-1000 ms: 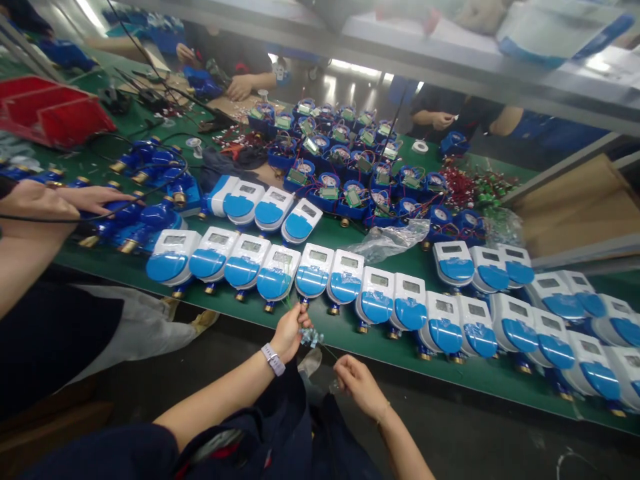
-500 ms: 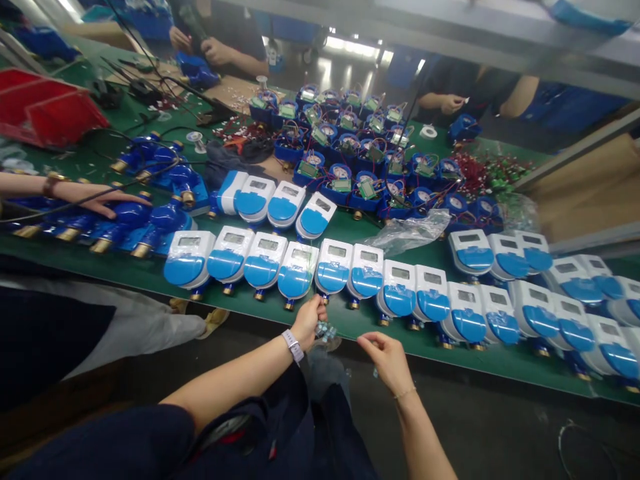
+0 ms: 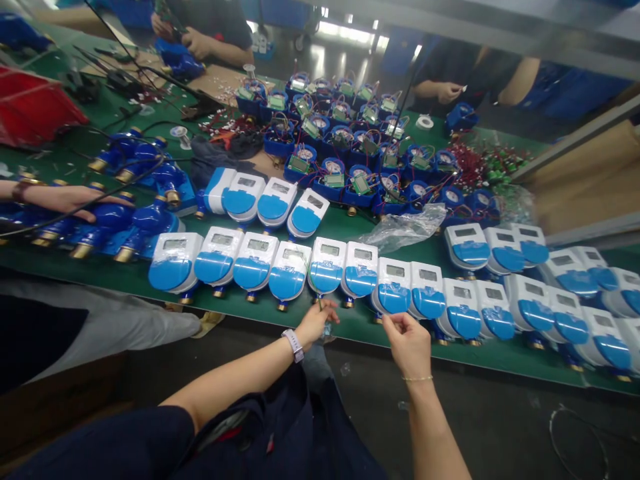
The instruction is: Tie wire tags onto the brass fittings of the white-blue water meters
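My left hand is closed at the table's front edge, just below the brass end of a blue-and-white water meter. Small clear bluish pieces show under its fingers, partly hidden. A thin green strand runs up beside that meter from near the hand. To the right, my right hand has thumb and forefinger pinched together, just below another water meter. Whatever lies in that pinch is too small to make out. Both meters stand in a long front row with grey displays and blue covers.
Open blue meter bodies with circuit boards and wires fill the middle back. Clear plastic film lies behind the row. A co-worker's hand rests on blue meter bodies at left. A red bin stands beyond.
My right hand has risen and come in over the table edge. My left hand's fingers have spread slightly, and the clear pieces are more hidden. The view has shifted slightly.
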Motion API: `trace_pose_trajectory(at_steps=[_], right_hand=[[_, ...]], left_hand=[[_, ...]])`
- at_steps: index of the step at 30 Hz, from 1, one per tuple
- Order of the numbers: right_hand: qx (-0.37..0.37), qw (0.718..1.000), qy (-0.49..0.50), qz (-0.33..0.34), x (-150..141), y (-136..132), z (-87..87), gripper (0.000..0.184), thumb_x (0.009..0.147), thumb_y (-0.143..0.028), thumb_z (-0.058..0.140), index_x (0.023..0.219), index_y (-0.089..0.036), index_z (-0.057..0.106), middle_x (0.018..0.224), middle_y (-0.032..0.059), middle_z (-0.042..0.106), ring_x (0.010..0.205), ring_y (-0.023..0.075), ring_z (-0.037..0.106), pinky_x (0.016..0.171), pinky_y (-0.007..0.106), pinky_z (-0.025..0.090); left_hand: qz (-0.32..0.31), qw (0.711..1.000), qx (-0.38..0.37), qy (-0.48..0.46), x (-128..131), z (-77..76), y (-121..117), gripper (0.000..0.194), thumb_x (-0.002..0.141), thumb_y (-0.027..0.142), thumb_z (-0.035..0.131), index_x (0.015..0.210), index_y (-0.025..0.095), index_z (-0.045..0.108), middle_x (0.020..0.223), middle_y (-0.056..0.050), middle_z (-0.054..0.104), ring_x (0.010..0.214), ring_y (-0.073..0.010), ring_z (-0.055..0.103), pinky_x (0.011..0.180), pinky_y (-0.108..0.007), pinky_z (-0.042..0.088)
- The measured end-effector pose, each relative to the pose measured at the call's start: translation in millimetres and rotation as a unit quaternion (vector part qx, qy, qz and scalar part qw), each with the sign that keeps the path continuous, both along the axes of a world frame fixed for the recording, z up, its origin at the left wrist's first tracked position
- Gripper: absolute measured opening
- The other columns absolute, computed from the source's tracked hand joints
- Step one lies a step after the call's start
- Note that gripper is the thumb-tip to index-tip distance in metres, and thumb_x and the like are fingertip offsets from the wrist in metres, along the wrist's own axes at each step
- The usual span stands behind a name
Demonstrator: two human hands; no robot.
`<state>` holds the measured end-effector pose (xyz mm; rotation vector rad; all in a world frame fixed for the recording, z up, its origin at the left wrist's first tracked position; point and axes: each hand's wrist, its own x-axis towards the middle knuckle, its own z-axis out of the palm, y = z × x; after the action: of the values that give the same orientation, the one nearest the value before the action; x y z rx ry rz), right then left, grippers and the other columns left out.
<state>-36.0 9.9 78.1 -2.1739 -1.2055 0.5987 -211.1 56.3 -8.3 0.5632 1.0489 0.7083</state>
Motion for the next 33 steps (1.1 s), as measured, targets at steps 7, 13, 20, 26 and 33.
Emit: trace_pose_trajectory(at_steps=[7, 13, 20, 26, 33], right_hand=[[-0.013, 1.000, 0.013, 0.014, 1.9, 4.0, 3.4, 0.027, 0.071, -0.041, 0.056, 0.060, -0.016, 0.057, 0.046, -0.0049, 0.040, 0.045, 0.0093, 0.036, 0.047, 0.022, 0.031], [-0.011, 0.999, 0.014, 0.027, 2.7, 7.7, 7.0, 0.027, 0.071, -0.040, 0.056, 0.059, -0.016, 0.056, 0.045, -0.0046, 0.040, 0.044, 0.0097, 0.037, 0.047, 0.022, 0.031], [-0.029, 0.999, -0.015, 0.032, 5.8, 11.1, 7.3, 0.026, 0.071, -0.039, 0.056, 0.058, -0.017, 0.057, 0.045, -0.0042, 0.042, 0.045, 0.0103, 0.039, 0.047, 0.022, 0.031], [-0.034, 0.999, 0.003, 0.036, 5.9, 10.2, 15.9, 0.025, 0.072, -0.038, 0.055, 0.058, -0.017, 0.055, 0.045, -0.0052, 0.039, 0.044, 0.0096, 0.036, 0.047, 0.022, 0.030], [-0.046, 0.998, -0.017, 0.050, 5.5, 14.3, 13.7, 0.025, 0.073, -0.037, 0.053, 0.058, -0.018, 0.054, 0.045, -0.0041, 0.042, 0.045, 0.0108, 0.039, 0.048, 0.023, 0.029]], left_hand=[[-0.003, 0.981, -0.171, -0.089, 4.3, -2.9, 14.5, 0.024, 0.077, 0.034, 0.051, 0.086, 0.012, 0.055, 0.045, 0.012, 0.018, 0.037, -0.0039, 0.020, 0.045, -0.019, 0.028], [-0.022, 0.983, -0.168, -0.063, 9.1, -1.0, 20.3, 0.025, 0.080, 0.035, 0.047, 0.089, 0.012, 0.054, 0.046, 0.008, 0.033, 0.042, -0.0074, 0.041, 0.050, -0.023, 0.037], [0.015, 0.994, -0.106, -0.024, 18.0, -7.3, 16.9, 0.020, 0.078, 0.032, 0.053, 0.085, 0.013, 0.053, 0.050, 0.007, 0.036, 0.041, -0.0040, 0.035, 0.046, -0.019, 0.031], [-0.027, 0.982, -0.177, -0.061, 17.6, -12.6, 23.6, 0.030, 0.078, 0.043, 0.049, 0.078, 0.014, 0.052, 0.047, 0.011, 0.018, 0.039, -0.0037, 0.019, 0.043, -0.019, 0.020], [-0.050, 0.976, -0.196, -0.077, 20.4, -16.5, 26.1, 0.025, 0.073, 0.037, 0.054, 0.082, 0.014, 0.054, 0.047, 0.011, 0.020, 0.040, -0.0045, 0.022, 0.047, -0.021, 0.028]])
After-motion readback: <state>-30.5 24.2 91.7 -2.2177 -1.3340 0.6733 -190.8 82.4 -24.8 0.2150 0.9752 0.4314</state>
